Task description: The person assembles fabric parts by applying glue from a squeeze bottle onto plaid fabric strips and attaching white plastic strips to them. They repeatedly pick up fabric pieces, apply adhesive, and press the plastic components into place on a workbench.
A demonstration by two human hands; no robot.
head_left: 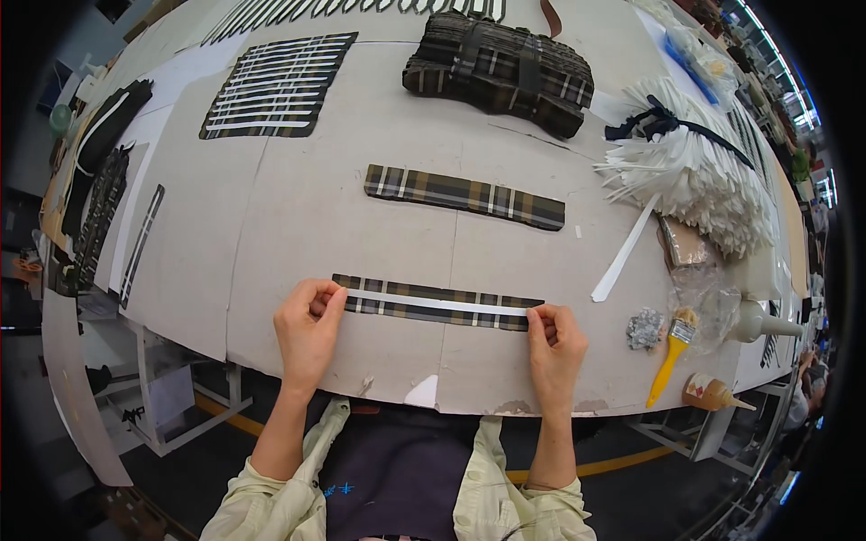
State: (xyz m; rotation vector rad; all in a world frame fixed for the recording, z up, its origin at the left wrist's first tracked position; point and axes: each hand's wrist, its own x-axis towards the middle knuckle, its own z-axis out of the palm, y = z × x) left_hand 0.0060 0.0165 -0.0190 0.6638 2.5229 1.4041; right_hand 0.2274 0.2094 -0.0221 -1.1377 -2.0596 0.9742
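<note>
White strip (437,303), blue apron lettering (346,489), bottle label (698,388)

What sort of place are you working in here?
Likely a garment or textile workshop: the left hand and right hand hold a white strip along a plaid fabric piece, with a tied plaid bundle and a tied bunch of white strips elsewhere on the worktable.

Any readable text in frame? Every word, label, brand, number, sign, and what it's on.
None legible enough to quote.
Dark garment: small blue marks like characters, too small to read.
Amber bottle: label with a red patch, too small to read.
Held plaid strip and white strip: no lettering visible.
</note>
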